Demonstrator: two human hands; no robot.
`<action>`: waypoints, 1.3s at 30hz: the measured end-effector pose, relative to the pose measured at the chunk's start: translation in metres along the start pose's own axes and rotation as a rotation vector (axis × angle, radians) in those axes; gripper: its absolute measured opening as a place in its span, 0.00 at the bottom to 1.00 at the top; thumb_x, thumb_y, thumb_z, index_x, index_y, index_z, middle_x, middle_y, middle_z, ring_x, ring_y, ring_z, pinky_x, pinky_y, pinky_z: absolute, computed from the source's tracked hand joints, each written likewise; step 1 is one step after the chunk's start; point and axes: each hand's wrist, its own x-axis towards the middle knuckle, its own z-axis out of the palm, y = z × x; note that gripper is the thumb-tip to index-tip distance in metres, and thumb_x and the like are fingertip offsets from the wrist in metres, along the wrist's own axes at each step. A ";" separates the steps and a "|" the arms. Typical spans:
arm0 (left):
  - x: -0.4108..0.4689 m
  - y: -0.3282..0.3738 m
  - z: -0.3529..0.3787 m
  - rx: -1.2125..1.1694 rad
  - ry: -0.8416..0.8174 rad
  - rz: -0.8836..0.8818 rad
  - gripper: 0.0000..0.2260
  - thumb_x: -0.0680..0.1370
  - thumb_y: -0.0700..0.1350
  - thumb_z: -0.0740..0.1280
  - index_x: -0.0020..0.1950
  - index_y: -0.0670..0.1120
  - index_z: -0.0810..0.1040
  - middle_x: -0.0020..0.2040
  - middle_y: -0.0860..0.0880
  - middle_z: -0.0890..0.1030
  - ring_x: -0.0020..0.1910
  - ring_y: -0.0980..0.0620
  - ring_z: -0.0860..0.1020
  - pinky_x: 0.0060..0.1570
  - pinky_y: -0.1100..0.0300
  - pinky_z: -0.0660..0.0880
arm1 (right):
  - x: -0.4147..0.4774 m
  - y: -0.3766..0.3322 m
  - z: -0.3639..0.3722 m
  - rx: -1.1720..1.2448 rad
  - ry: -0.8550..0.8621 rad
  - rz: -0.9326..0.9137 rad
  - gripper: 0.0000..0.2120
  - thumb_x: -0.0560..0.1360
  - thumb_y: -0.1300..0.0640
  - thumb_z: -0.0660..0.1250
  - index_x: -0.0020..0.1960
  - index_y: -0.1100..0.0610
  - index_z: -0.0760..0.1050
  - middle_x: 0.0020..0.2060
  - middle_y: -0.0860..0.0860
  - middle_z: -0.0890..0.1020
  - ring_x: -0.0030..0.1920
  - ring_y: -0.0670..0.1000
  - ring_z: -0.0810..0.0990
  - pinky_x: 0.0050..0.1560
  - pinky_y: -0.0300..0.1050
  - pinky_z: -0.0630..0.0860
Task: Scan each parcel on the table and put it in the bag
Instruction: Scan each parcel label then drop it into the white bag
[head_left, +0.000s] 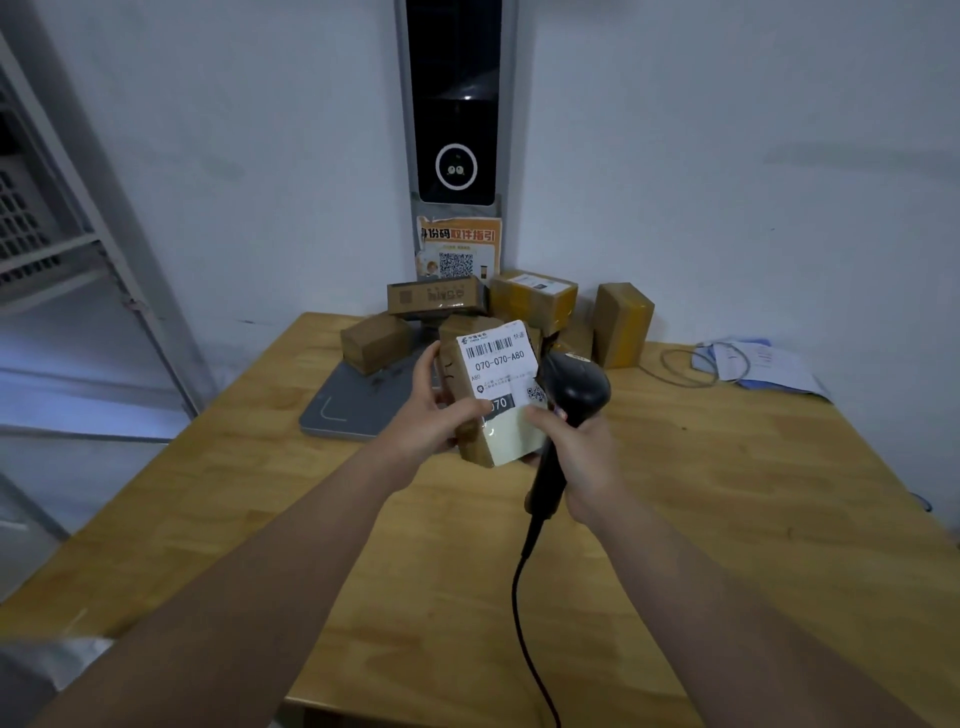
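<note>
My left hand (434, 410) grips a brown cardboard parcel (496, 369) above the wooden table (727, 493), its white barcode label facing me. My right hand (576, 457) holds the handle of a black corded barcode scanner (574, 389), whose head sits right beside the parcel's label. The right thumb touches the parcel's lower edge. Several more taped brown parcels (532, 299) lie piled at the back of the table. A pale plastic bag corner (47, 670) shows at the lower left edge.
A grey flat scale (343, 405) lies under the pile's left side, with one parcel (376, 343) on it. A tall black kiosk panel (454, 104) stands against the wall. Papers and a cable (748, 364) lie at the back right. A metal shelf (62, 249) stands left.
</note>
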 end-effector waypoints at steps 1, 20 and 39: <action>0.000 -0.001 -0.003 0.015 -0.012 -0.006 0.39 0.75 0.42 0.72 0.74 0.64 0.51 0.62 0.48 0.74 0.56 0.54 0.75 0.45 0.56 0.78 | 0.001 0.000 -0.001 -0.010 -0.013 0.005 0.14 0.74 0.63 0.70 0.58 0.54 0.76 0.49 0.51 0.84 0.51 0.53 0.83 0.46 0.48 0.82; -0.004 -0.048 -0.031 0.194 0.135 -0.003 0.44 0.71 0.43 0.76 0.77 0.59 0.51 0.65 0.50 0.68 0.64 0.50 0.70 0.59 0.51 0.73 | -0.034 -0.001 -0.008 -0.406 -0.031 -0.026 0.11 0.74 0.53 0.71 0.41 0.61 0.76 0.26 0.52 0.75 0.24 0.48 0.73 0.26 0.39 0.72; -0.002 -0.052 -0.030 0.224 0.176 -0.008 0.45 0.71 0.42 0.76 0.78 0.56 0.49 0.72 0.51 0.66 0.68 0.49 0.66 0.66 0.47 0.69 | -0.040 0.001 -0.013 -0.482 -0.059 -0.010 0.12 0.74 0.52 0.71 0.36 0.58 0.75 0.26 0.54 0.75 0.25 0.50 0.74 0.27 0.41 0.73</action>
